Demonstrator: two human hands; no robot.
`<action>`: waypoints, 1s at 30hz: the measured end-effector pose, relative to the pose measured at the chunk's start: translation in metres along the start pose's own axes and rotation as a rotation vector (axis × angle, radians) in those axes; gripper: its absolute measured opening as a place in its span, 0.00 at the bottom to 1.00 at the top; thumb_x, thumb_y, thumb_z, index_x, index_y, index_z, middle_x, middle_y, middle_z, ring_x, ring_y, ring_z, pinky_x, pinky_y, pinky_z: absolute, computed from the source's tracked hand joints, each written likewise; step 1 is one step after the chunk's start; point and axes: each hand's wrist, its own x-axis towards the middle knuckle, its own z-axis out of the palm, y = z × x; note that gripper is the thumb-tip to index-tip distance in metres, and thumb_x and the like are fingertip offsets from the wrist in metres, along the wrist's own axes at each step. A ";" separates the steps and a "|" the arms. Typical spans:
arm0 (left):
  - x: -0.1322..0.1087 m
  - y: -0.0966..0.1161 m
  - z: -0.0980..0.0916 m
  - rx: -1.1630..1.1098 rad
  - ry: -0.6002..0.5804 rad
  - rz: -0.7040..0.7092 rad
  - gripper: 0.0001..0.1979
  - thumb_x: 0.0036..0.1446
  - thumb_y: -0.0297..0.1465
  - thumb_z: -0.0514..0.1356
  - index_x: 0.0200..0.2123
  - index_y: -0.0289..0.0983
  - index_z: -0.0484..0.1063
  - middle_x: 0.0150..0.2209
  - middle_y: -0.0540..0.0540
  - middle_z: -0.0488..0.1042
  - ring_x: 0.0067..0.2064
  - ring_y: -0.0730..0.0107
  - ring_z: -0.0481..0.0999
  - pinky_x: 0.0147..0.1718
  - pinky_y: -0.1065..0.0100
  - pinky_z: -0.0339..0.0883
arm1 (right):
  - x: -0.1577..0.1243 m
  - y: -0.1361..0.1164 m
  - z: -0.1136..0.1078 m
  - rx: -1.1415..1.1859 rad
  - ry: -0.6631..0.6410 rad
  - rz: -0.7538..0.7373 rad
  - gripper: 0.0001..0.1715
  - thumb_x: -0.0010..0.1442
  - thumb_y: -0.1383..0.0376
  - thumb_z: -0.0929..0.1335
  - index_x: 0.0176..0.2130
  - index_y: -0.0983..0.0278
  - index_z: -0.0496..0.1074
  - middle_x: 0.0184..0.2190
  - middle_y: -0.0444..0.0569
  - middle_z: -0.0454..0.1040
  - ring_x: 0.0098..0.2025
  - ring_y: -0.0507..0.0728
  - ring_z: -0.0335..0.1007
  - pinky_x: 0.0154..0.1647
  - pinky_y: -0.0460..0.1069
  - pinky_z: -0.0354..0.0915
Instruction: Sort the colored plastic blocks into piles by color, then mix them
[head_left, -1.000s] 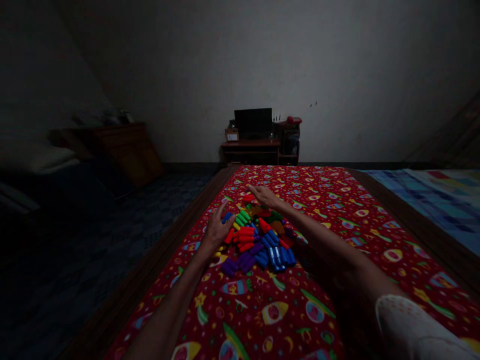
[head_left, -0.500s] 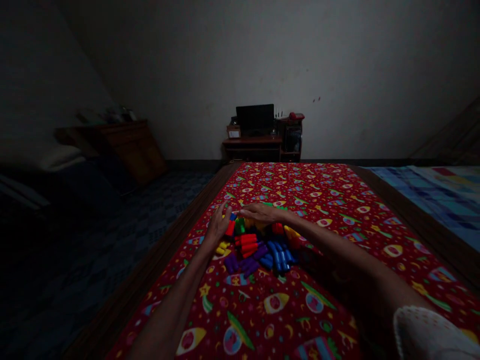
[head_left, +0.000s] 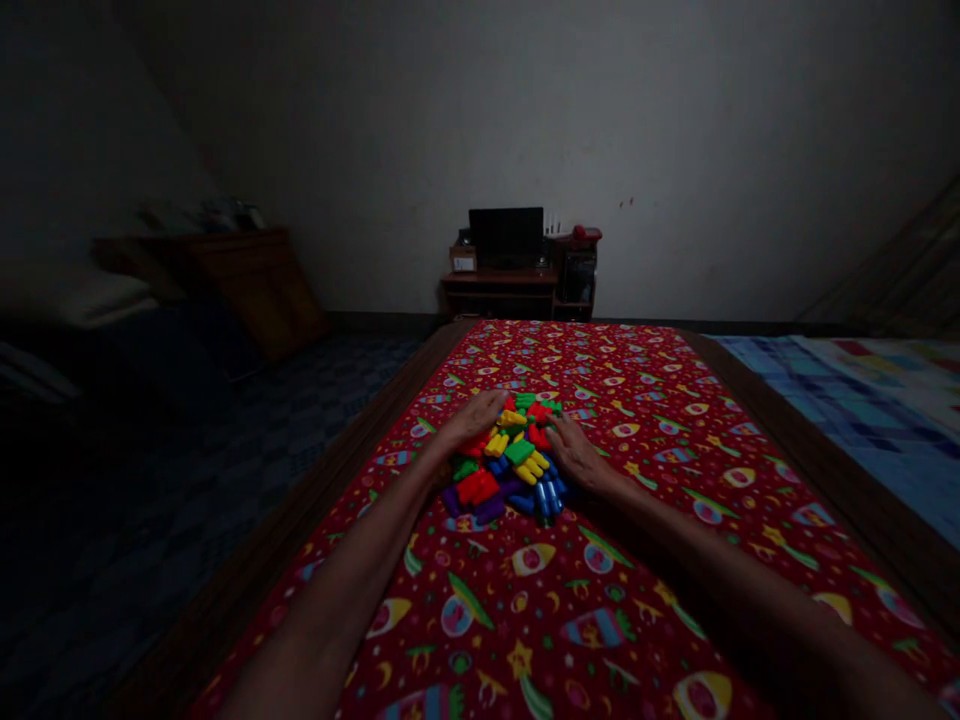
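A heap of small plastic building blocks in several colours lies on a red patterned cloth [head_left: 555,620]. Red blocks [head_left: 478,488] and purple ones lie at its near left, blue blocks [head_left: 548,500] at its near right. A green block [head_left: 520,452] and yellow blocks [head_left: 531,468] rest on top in the middle. My left hand [head_left: 477,415] lies along the heap's left side, fingers stretched out and touching the blocks. On the right side my right hand [head_left: 576,450] rests against the blocks, its fingers extended and partly hidden. Neither hand grips a block.
Beyond the cloth's far end stands a desk [head_left: 499,278] with a dark monitor [head_left: 506,236] and a cardboard box [head_left: 463,258]. A wooden cabinet [head_left: 255,290] is at the left over a blue floor. Blue checked fabric [head_left: 795,400] spreads at the right.
My right hand has moved from over the top of the heap to its right side. My left hand has shifted farther over the left side. The blocks are gathered closer together.
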 end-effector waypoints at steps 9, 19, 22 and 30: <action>-0.071 0.032 0.000 0.253 0.056 0.278 0.24 0.66 0.40 0.44 0.59 0.37 0.64 0.60 0.40 0.67 0.62 0.58 0.64 0.63 0.50 0.52 | 0.016 -0.051 -0.005 0.239 0.011 -0.165 0.31 0.68 0.49 0.52 0.59 0.60 0.66 0.58 0.52 0.68 0.61 0.57 0.61 0.63 0.55 0.56; -0.138 0.083 0.061 0.667 -0.078 0.689 0.16 0.64 0.38 0.52 0.52 0.40 0.69 0.63 0.45 0.63 0.68 0.55 0.52 0.66 0.44 0.34 | 0.088 -0.010 -0.003 -0.071 -0.208 -0.010 0.28 0.66 0.49 0.57 0.32 0.64 0.75 0.31 0.50 0.76 0.36 0.56 0.71 0.42 0.50 0.64; -0.126 0.069 0.054 0.706 -0.027 0.649 0.14 0.63 0.38 0.55 0.48 0.38 0.71 0.61 0.42 0.66 0.66 0.54 0.56 0.66 0.43 0.36 | 0.070 -0.010 0.005 -0.008 -0.260 -0.065 0.30 0.64 0.46 0.58 0.31 0.65 0.74 0.31 0.49 0.76 0.35 0.55 0.70 0.40 0.49 0.64; -0.108 0.035 0.025 0.588 0.184 0.506 0.14 0.61 0.36 0.56 0.48 0.40 0.72 0.58 0.42 0.68 0.63 0.54 0.60 0.64 0.48 0.51 | 0.015 -0.026 -0.005 0.296 -0.153 -0.032 0.38 0.63 0.41 0.52 0.40 0.64 0.74 0.41 0.52 0.76 0.45 0.60 0.70 0.49 0.55 0.65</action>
